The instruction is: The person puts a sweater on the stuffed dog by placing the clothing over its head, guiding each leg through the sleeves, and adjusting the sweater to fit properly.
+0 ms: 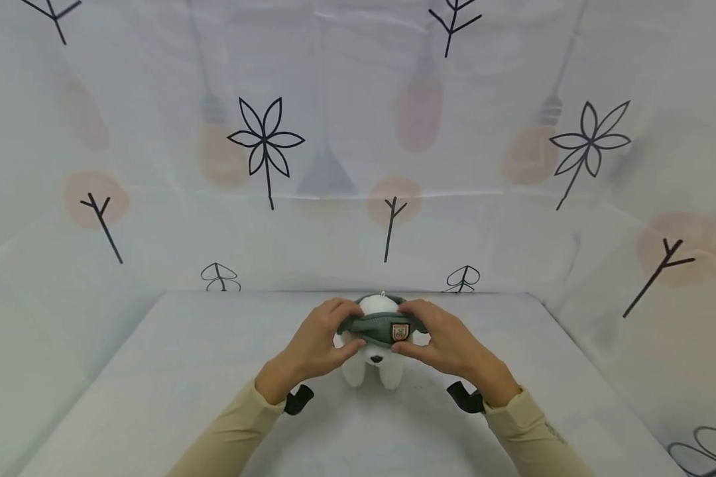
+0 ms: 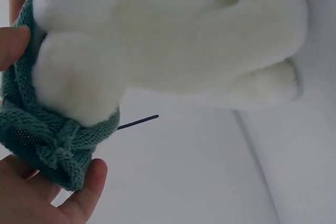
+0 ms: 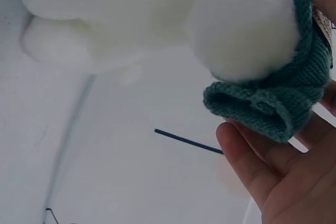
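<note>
A white plush dog [image 1: 378, 369] stands on the white table facing me, its black nose showing. Pulled partway over its head is a small green knitted sweater [image 1: 370, 326] with a badge on the front, and the white top of the head pokes through its opening. At the left side my left hand [image 1: 316, 341] grips the knit, thumb below and fingers above. My right hand [image 1: 456, 343] holds the opposite side the same way, its thumb beside the badge. Both wrist views show a folded sleeve of the sweater [image 3: 262, 106] near the fingers; the dog's eyes are hidden.
The white tabletop [image 1: 185, 371] spreads around the dog. A printed cloth backdrop [image 1: 334, 232] with plant and lamp drawings rises behind and at both sides. Black wrist mounts [image 1: 298, 399] sit below the hands at the sleeve cuffs.
</note>
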The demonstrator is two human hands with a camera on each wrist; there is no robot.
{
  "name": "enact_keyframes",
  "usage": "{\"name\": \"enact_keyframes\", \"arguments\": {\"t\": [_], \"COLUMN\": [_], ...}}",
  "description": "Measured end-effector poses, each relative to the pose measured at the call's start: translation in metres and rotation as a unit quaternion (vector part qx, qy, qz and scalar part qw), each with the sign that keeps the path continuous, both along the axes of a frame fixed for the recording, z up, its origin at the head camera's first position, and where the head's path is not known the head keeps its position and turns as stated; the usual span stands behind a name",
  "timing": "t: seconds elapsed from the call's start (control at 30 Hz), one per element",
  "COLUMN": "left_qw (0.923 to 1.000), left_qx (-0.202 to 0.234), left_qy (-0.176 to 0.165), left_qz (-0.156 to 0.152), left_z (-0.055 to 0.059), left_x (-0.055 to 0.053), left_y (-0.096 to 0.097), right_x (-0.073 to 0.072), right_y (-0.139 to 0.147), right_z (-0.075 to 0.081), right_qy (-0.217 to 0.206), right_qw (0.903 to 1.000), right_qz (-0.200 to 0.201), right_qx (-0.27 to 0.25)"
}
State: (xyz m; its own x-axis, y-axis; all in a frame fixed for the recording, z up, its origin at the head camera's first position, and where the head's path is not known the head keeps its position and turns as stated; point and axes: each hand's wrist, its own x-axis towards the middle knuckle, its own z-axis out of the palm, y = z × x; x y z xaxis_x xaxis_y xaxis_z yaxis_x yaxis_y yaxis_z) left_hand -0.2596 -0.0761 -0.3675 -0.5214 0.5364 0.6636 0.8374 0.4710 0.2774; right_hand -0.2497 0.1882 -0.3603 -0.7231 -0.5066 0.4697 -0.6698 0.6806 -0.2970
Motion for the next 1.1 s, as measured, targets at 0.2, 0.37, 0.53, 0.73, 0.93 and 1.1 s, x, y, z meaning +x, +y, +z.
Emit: {"name": "enact_keyframes", "arguments": {"t": [0.2,0.37,0.53,0.73,0.93,1.1], "left_qw": [0.9993,0.9989,0.9996,0.9997,0.9990,0.9980], "left_qx": [-0.012,-0.026,-0.013,0.015,0.044,0.063], "left_qy": [-0.034,-0.040,-0.017,-0.013,-0.010,0.001], "left_qz": [0.005,0.003,0.021,0.017,-0.006,-0.012], "left_z": [-0.011,-0.019,-0.024,-0.030,-0.031,-0.030], "left_x": [0.002,0.002,0.002,0.003,0.003,0.002], "left_y": [-0.001,0.001,0.005,0.007,0.004,-0.003], "right_x": [0.000,0.000,-0.003,-0.004,-0.007,-0.013], "right_y": [0.001,0.001,-0.004,-0.008,-0.013,-0.021], "right_z": [-0.012,-0.020,-0.022,-0.027,-0.031,-0.030], "right_qy": [-0.004,0.012,-0.021,-0.056,-0.022,-0.011], "right_qw": [0.9997,0.9985,0.9950,0.9923,0.9903,0.9846], "right_qz": [0.020,0.037,0.061,0.067,0.098,0.135], "right_qx": [-0.011,-0.039,-0.076,-0.088,-0.096,-0.110]}}
